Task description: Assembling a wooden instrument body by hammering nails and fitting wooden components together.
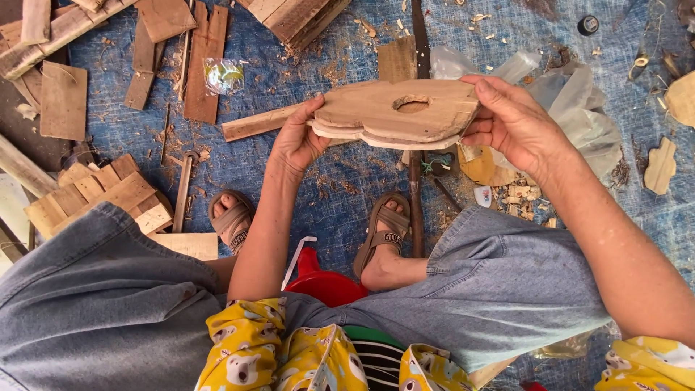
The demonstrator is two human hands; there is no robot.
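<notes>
Stacked wooden cutouts (394, 112) (one round hole) hang clear above the tarp (289, 166), left hand (298, 141) and right hand (510, 119) fingers clamping opposite ends.

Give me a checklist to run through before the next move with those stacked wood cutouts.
1. Left hand grips the cutouts' left end: ok.
2. Right hand grips the right end: ok.
3. Cutout edges aligned: not ok, the lower pieces stick out along the near edge.
4. Hole uncovered by fingers: ok.
5. Feet away from the long tool on the tarp: not ok, it lies right beside one sandal.
6. Pieces fastened together: cannot tell.
</notes>
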